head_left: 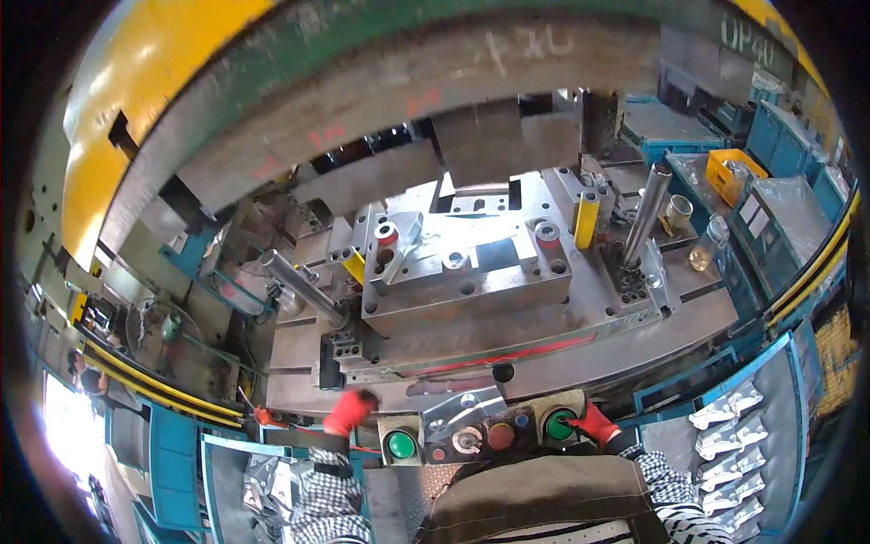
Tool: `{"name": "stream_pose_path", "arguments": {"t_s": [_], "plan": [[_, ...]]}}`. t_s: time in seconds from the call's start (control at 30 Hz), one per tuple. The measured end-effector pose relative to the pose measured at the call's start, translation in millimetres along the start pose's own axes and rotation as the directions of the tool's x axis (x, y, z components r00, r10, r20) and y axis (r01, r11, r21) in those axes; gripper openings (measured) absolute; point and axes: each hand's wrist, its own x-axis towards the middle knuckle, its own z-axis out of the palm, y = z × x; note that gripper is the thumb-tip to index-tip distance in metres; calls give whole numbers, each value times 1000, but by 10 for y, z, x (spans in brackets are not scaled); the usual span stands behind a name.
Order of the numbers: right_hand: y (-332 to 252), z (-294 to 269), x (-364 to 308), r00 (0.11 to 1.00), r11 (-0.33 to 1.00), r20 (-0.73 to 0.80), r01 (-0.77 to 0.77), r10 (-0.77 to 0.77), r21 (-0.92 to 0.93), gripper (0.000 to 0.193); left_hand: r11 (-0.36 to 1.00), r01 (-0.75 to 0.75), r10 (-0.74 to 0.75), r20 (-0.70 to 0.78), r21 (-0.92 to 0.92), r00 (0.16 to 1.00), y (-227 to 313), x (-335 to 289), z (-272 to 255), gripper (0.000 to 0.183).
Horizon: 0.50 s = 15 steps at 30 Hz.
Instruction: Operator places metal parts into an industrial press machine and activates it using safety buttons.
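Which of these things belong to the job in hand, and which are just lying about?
Seemingly part of the job:
right green button, with the right hand at it
left green button, near the left hand
metal die block, beyond both hands

Seemingly just lying about:
yellow crate
clear jar

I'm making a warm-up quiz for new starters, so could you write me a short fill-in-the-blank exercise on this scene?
1. The left hand wears a glove coloured ____.
2. The right hand is at a round push button coloured ____.
3. Metal parts are lined up in the tray on the person's ____ side.
4. The crate near the picture's upper right is ____.

Missing words: red; green; right; yellow.
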Motion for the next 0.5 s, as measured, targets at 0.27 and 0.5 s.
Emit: {"name": "stream_pose_path", "arguments": {"t_s": [0.27,0.5], "plan": [[433,-268,-201,984,993,-139,-113,115,21,66,799,-350,599,-696,489,396,3224,1106,-1342,47],[972,-941,-804,841,955,-477,-143,255,259,53,653,221,497,-630,725,597,3540,2033,-1068,61]]}}
